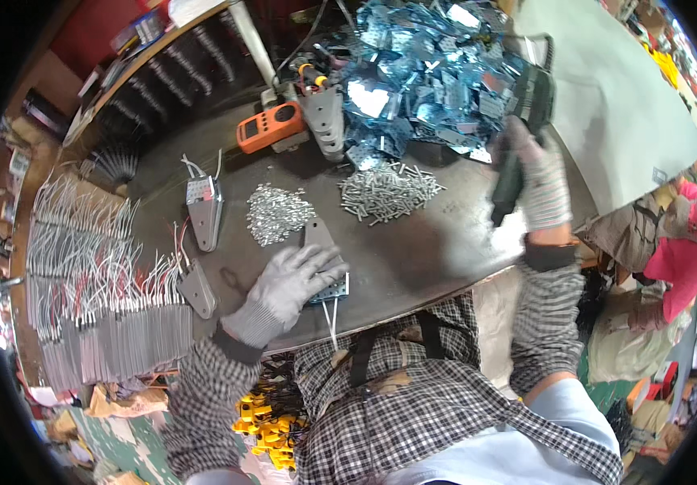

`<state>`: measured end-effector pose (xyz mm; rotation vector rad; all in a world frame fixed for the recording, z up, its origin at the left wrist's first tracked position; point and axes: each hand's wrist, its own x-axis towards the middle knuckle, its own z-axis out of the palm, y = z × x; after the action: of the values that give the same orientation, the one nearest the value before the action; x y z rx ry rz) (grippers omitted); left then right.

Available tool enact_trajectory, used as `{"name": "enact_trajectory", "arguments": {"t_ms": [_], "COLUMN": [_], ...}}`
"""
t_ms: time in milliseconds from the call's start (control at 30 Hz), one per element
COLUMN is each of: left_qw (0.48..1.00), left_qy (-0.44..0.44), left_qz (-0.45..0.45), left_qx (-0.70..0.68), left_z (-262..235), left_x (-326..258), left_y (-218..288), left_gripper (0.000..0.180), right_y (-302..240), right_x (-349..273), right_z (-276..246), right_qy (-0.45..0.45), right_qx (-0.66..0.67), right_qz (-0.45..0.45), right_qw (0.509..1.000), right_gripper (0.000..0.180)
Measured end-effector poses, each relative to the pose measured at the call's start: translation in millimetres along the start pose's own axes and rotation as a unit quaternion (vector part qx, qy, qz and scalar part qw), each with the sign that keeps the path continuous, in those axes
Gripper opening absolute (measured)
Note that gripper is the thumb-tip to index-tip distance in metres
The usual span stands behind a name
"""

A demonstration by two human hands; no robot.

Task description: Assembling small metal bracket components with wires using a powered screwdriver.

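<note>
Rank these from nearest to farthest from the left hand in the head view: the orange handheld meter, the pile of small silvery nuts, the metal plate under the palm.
1. Metal plate, directly under the gloved left hand, touching it.
2. Pile of small silvery nuts, just beyond the hand on the dark table.
3. Orange handheld meter, farther back near the heap of shiny plates.

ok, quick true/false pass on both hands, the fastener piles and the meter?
1. The left hand presses flat on a metal bracket at the table edge. True.
2. The right hand is empty. False: it grips a dark power screwdriver.
3. Two fastener piles lie on the table, the small screw pile and the longer screw pile. True.
4. The orange meter lies under the left hand. False: it sits at the table's far side.
</note>
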<state>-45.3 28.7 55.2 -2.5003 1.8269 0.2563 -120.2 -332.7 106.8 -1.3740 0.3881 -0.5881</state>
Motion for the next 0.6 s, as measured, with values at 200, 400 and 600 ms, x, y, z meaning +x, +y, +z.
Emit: {"name": "enact_trajectory", "arguments": {"t_ms": [200,400,600], "left_qw": [0.97,0.896,0.722], "left_qy": [-0.032,0.34,0.267], "left_qz": [0.028,-0.246,-0.638], "left_qx": [-0.241,-0.147,-0.031], "left_z": [12,-10,-19], "left_x": [31,-1,-24], "left_y": [-34,-64,-136], "left_gripper": [0.046,0.085,0.071], "right_y": [84,75,93], "right_x": [75,47,24], "right_z": [-170,-130,-47], "right_qy": [0.127,0.199,0.132], "right_qx": [-0.576,-0.75,-0.625], "right_qz": [-0.03,0.018,-0.268], "right_qw": [0.807,0.631,0.721], "right_gripper": [0.052,0.051,0.046]}}
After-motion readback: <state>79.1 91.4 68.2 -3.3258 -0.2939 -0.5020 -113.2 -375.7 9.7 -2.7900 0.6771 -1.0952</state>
